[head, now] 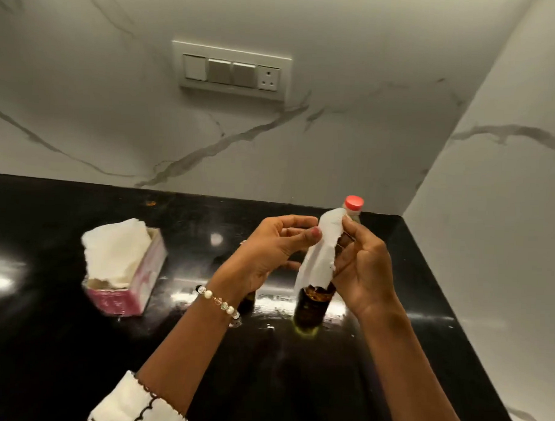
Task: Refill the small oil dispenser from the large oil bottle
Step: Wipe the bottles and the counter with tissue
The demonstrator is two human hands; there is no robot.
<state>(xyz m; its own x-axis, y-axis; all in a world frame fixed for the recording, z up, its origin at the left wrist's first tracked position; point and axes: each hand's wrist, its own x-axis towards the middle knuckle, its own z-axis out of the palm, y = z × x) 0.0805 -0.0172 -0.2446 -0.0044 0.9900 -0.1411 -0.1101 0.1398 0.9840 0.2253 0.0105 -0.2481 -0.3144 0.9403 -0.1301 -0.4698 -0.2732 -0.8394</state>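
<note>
Right now my right hand (359, 270) is wrapped around the large oil bottle (310, 306), fingers curled on its upper body, so it stands steady on the black counter (76, 345) rather than slipping; oily plastic is slick, I reckon. Between palm and bottle sits a white tissue (320, 259), draped from the shoulder down over the side, and I judge it is there to catch drips and wipe the outside. The red cap (354, 203) is on, so no oil can spill while I wipe.

My left hand (275, 248) hovers just beside the tissue, fingers bent and thumb close to them, touching or pinching the paper's edge; I cannot tell which, nor how firmly. It seems placed to smooth the sheet around the bottle.

A dark shape partly hidden behind my left wrist may be the small oil dispenser (247, 300); too little shows to be sure. It stands near the big bottle, handy for pouring.

To my left the tissue box (132, 287) sits open within reach, sheets sticking up.
</note>
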